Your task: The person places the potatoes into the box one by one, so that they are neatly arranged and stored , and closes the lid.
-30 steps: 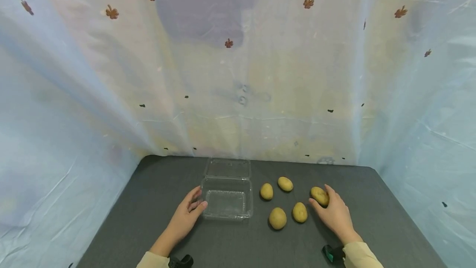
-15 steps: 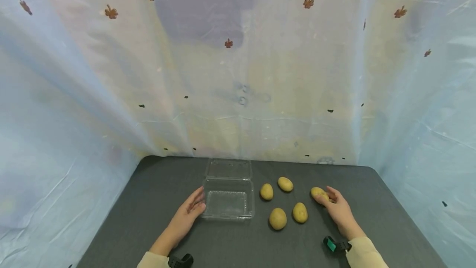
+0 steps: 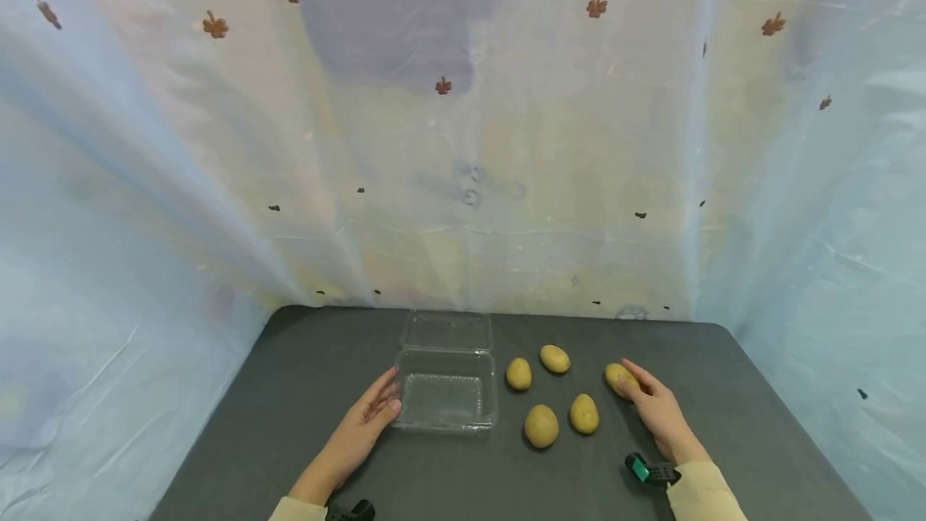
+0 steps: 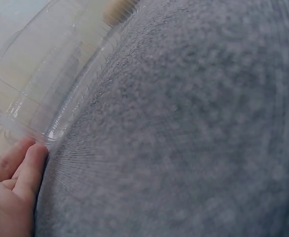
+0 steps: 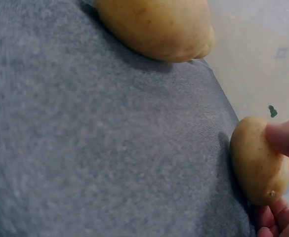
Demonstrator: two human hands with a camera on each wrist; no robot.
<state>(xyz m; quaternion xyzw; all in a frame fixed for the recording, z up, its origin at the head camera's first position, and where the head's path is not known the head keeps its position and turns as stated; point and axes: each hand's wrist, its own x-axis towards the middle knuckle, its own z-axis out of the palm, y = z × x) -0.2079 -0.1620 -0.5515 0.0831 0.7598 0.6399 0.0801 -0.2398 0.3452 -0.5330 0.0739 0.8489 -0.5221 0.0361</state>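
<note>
A clear plastic clamshell container (image 3: 446, 425) stands with its lid (image 3: 448, 331) folded back, nothing inside it. At its left side, my left hand (image 3: 356, 432) touches the wall, fingers fairly straight. In the left wrist view its fingertips (image 4: 34, 153) meet the container's lower edge. My right hand (image 3: 661, 418) pinches the rightmost potato (image 3: 617, 375), thumb on the near side and fingers round the far side. The right wrist view shows this potato (image 5: 257, 163) upright at the cloth, thumb pressed on its upper part.
Between container and right hand lie more potatoes: two farther back (image 3: 518, 374), (image 3: 555, 358) and two nearer, a large round one (image 3: 541, 426) and an oval one (image 3: 584, 414). The dark grey table (image 3: 304, 376) ends at a patterned curtain (image 3: 564, 256).
My right thumb has come in onto the rightmost potato and the hand has closed round it. The container has shifted slightly right with my left hand against it.
</note>
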